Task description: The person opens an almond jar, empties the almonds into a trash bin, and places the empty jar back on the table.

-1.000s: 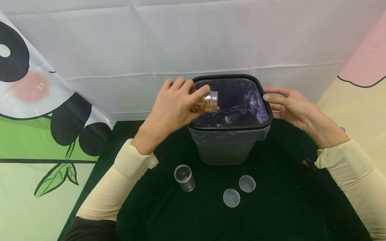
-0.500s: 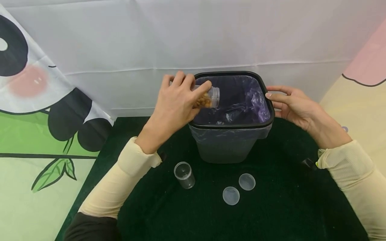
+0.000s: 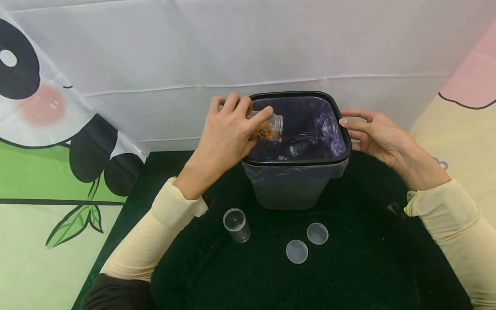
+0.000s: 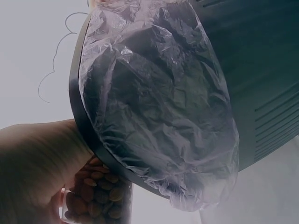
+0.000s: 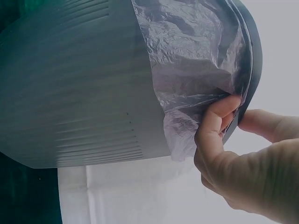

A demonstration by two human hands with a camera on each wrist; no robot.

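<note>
My left hand (image 3: 228, 129) grips a clear jar (image 3: 278, 128) from above, tipped on its side with its uncapped mouth over the bin. Brown, nut-like pieces (image 3: 264, 131) fill its lower part; the left wrist view shows these oval pieces (image 4: 98, 196) through the jar wall. Below the mouth stands a grey bin (image 3: 290, 193) with a black rim and a purple plastic liner (image 3: 329, 133). At the bin's right side, my right hand (image 3: 376, 137) pinches the rim, thumb on top. In the right wrist view, its curled fingers (image 5: 211, 126) press the liner's folded edge outside.
A second clear jar (image 3: 237, 226), uncapped, stands on the dark green cloth (image 3: 348, 271) in front of the bin. Two round translucent lids (image 3: 297, 252) lie to its right. Behind the bin hangs a white printed cloth (image 3: 186, 51).
The jar stays tipped over the bin, its mouth shifted very slightly right. Pieces that sat at its lip a second ago have left the lip or moved. Right hand keeps its place on the rim.
</note>
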